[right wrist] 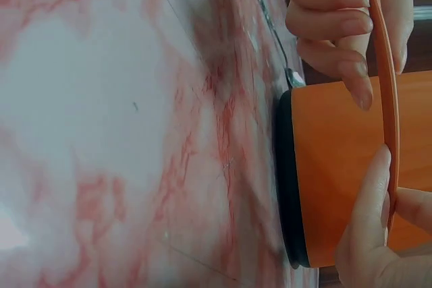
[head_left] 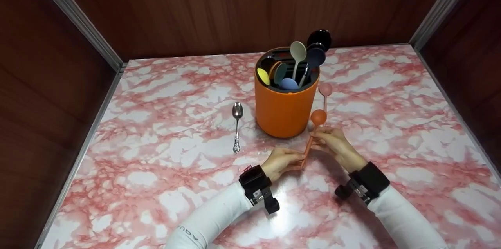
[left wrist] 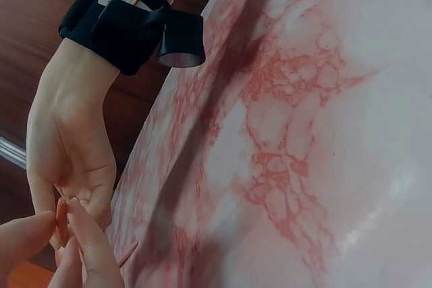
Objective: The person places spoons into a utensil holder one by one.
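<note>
Both hands hold one orange spoon (head_left: pixel 318 117), its bowl pointing away toward the back of the table. My left hand (head_left: pixel 281 161) pinches the lower end of its handle between thumb and fingers. Higher up, just below the bowl, my right hand (head_left: pixel 337 146) pinches the same handle. In the right wrist view the slim, slightly curved handle (right wrist: pixel 385 52) stretches between the two hands, in front of the orange holder. A pink spoon (head_left: pixel 325 89) lies on the table beyond the right hand, its lower part partly hidden.
A tall orange utensil holder (head_left: pixel 285 112) stands just behind the hands, with several spoons in its slotted top, among them a cream spoon (head_left: pixel 298 51) and a yellow one (head_left: pixel 263 76). Left of it lies a metal spoon (head_left: pixel 237 123). Brown panels (head_left: pixel 235 10) enclose the marbled table.
</note>
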Tool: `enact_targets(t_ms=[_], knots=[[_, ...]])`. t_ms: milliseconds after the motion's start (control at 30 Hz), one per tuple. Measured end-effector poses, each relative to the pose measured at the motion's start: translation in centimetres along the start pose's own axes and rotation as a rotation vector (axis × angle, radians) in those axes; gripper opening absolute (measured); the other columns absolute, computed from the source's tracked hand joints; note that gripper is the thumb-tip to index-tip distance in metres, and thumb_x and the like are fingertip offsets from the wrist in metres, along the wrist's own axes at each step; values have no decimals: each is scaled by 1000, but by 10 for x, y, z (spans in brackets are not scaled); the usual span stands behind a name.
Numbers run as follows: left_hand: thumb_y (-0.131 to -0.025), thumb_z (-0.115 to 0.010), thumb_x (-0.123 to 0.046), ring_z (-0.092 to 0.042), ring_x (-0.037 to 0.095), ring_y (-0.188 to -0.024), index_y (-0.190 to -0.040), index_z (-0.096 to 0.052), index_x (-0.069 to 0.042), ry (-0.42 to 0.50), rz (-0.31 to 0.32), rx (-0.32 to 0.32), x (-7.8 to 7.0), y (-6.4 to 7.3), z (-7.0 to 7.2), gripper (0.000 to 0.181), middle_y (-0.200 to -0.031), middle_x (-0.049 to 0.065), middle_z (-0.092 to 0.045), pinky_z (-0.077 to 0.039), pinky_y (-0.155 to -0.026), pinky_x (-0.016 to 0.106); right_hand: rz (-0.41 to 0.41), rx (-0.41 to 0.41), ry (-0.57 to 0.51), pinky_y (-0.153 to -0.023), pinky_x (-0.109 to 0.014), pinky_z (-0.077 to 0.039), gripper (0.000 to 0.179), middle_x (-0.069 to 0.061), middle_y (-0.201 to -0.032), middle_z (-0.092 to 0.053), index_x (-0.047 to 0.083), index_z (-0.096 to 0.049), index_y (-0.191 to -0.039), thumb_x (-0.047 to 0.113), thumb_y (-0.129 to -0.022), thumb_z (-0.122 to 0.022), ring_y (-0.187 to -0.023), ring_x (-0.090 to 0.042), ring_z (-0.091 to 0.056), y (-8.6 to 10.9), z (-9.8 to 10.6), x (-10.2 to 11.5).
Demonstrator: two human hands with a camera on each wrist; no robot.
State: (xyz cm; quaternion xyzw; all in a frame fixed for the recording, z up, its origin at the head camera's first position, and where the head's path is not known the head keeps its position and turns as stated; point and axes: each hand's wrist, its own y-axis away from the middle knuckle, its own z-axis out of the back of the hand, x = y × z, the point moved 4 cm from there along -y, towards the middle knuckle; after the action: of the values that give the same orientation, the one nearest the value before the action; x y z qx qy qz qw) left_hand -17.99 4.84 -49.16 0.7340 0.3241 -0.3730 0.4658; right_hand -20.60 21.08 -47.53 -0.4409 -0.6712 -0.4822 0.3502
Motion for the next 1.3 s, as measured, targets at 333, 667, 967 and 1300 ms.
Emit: enact_targets(t_ms=[333,667,967,1300], knots=[[-87,-62,11,-68,21,-77,-110,-63,16,-41,25,14,-2,2,-2,23,-104,28,-66,-59,-79,35,-5,-8,-7,-77,-29,-59,10,-4,-84,-61,3,-61,-87,-2,-95,-56,-75,-12,-63,6,-3,0],[-87,-63,11,-68,24,-80,-109,-64,15,-91,18,28,-8,8,-6,23,-98,24,-69,-60,-75,30,-11,-28,16,-78,-31,-59,5,-4,-85,-61,2,-57,-92,-1,-93,-60,-74,-11,-61,14,-5,7],[-87,-63,11,-64,16,-73,-109,-64,15,-111,9,31,-12,12,-8,23,-93,20,-70,-59,-78,33,-6,-11,8,-77,-30,-59,6,-6,-88,-63,0,-53,-97,-1,-94,-59,-76,-13,-63,19,-8,13],[-87,-64,8,-65,16,-73,-109,-65,13,-155,-10,33,-21,19,-10,22,-93,20,-70,-60,-75,32,27,-2,60,-78,-30,-58,6,-7,-89,-62,-1,-52,-100,1,-96,-56,-78,-14,-64,24,-12,21]])
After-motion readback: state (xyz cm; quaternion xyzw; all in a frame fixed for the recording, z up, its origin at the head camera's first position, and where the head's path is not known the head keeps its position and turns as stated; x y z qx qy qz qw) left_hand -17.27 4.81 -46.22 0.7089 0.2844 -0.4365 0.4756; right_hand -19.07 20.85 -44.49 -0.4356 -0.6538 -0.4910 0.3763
